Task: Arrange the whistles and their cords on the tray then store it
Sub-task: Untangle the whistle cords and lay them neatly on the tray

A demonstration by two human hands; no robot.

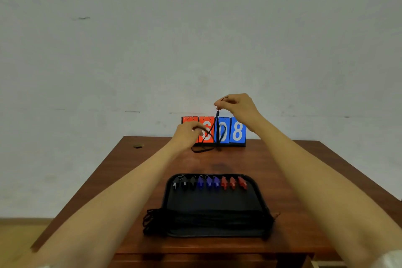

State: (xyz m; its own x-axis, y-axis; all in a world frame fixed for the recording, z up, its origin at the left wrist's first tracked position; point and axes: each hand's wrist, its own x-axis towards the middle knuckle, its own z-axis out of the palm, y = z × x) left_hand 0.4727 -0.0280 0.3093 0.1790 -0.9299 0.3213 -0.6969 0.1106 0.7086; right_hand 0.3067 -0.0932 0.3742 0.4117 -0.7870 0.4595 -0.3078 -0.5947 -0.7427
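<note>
Dark cord (217, 128) hangs from the right hand (236, 106), which is raised over the far end of the table (130, 169) with thumb and forefinger pinching the cord's top, while the lower left hand (187, 132) curls its fingers round a loop of it. Black, blue and red whistles (208, 181) lie in a row on the black tray (213, 202) nearer the person, with other cords (152, 220) bunched at its left edge.

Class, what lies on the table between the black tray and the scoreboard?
Head view: mostly bare table, with only the looped end of a dark cord lying just before the scoreboard, clear of the tray.
</note>
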